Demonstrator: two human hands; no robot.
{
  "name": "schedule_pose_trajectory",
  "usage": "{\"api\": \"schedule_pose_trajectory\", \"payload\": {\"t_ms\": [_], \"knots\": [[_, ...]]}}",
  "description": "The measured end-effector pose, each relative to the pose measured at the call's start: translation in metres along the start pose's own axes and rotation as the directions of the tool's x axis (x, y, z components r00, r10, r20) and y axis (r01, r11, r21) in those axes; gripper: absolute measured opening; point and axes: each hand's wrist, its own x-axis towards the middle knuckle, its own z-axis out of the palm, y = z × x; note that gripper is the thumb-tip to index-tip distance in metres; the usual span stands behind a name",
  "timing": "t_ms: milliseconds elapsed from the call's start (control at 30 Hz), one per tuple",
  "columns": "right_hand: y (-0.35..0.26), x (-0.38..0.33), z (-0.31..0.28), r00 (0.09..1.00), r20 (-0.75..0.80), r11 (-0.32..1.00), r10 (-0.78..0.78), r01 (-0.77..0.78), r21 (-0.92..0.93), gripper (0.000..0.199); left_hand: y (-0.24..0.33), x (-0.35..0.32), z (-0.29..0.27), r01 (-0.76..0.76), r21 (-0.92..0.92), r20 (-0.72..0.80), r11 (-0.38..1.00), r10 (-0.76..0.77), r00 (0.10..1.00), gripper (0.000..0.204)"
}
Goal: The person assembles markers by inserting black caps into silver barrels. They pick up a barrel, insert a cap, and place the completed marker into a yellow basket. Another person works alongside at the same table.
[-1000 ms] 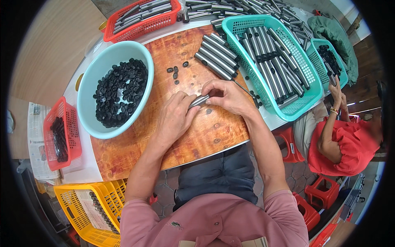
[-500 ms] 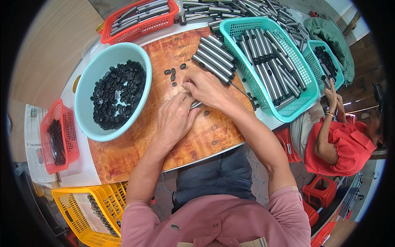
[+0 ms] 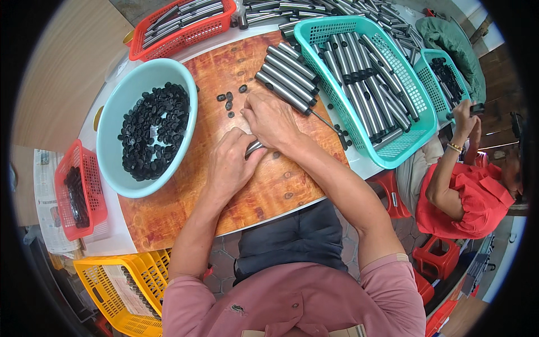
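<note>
Over the wooden board (image 3: 269, 196) my left hand (image 3: 229, 163) is closed round a short shiny metal tube (image 3: 254, 147), of which only a small part shows. My right hand (image 3: 272, 119) lies just beyond it, fingers curled in close to the tube; whatever they grip is hidden under the hand. Several small black oval caps (image 3: 229, 105) lie loose on the board past my hands. To the right, several metal tubes with black ends (image 3: 287, 81) lie side by side, and a thin rod with a dark handle (image 3: 341, 136) sits beside them.
A light-blue basin (image 3: 105, 163) of black caps stands left. Right is a green basket (image 3: 418, 147) of tubes; behind are a red basket (image 3: 185, 39) and piled tubes (image 3: 337, 8). Another red basket (image 3: 96, 194) stands far left. A person in red (image 3: 463, 194) works at the right.
My hands have drawn slightly apart around the tube, and the view has shifted a little. At the right, the other person's hand has lifted a dark-ended piece away from the small green basket.
</note>
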Motion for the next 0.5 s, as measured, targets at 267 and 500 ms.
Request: {"api": "schedule_pose_trajectory", "payload": {"t_ms": [267,500], "knots": [[0.004,-0.008,0.002,0.993,-0.085,0.993,-0.081,0.073,-0.089,0.018,0.003,-0.003,0.001,-0.074,0.042,0.003,0.996,0.074,0.997,0.023],[0.005,-0.003,0.004,1.000,-0.019,0.996,0.012,-0.013,-0.083,0.019,0.001,0.002,-0.001,-0.036,0.018,0.046,0.999,0.035,0.998,0.024]]}}
